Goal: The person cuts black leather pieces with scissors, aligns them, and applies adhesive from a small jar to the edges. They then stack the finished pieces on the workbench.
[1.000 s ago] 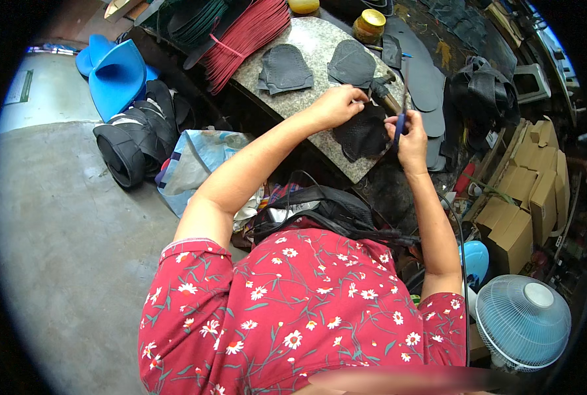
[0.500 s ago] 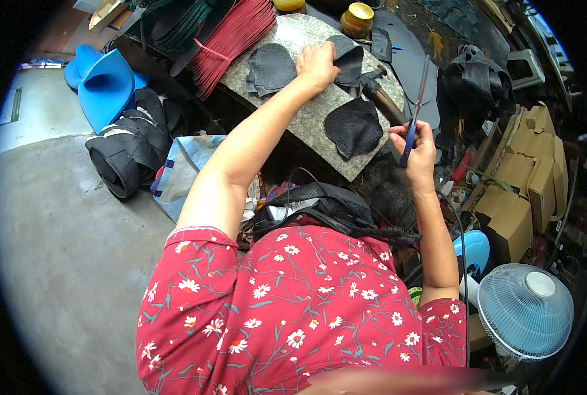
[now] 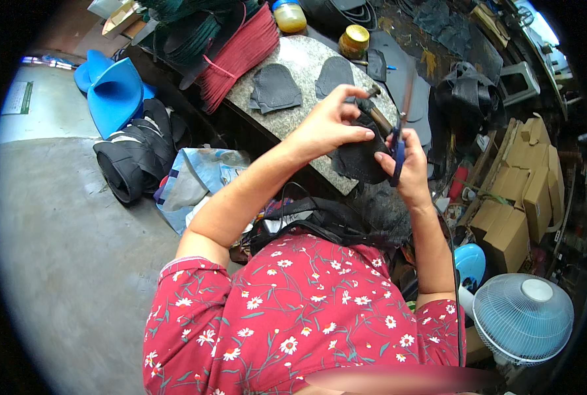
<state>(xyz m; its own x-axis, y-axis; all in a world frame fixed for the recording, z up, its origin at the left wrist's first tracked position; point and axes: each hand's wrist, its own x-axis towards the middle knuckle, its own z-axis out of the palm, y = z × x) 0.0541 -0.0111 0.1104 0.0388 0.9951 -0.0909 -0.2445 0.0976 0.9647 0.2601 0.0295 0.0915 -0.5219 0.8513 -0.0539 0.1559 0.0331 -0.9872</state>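
Note:
My left hand (image 3: 329,125) is raised over the front edge of a grey stone slab (image 3: 300,59), thumb and fingers pinching a dark leather piece (image 3: 356,163). Close beside it, my right hand (image 3: 412,168) is closed around a thin blue-handled tool (image 3: 396,148) that points up. A short brown stick with a metal tip (image 3: 376,108) lies between the two hands; I cannot tell which hand holds it. Two more dark cut pieces (image 3: 273,89) (image 3: 333,74) lie flat on the slab behind.
Two yellow-lidded jars (image 3: 290,16) (image 3: 354,41) stand at the slab's back. A red strip bundle (image 3: 240,56) leans on its left. Blue plastic shapes (image 3: 112,89) and a black rolled bundle (image 3: 135,158) lie left, cardboard boxes (image 3: 524,191) and a fan (image 3: 522,319) right.
My left hand went out to the pieces at the back of the slab, then came back toward me. It now meets the right hand, with the dark piece lifted between them.

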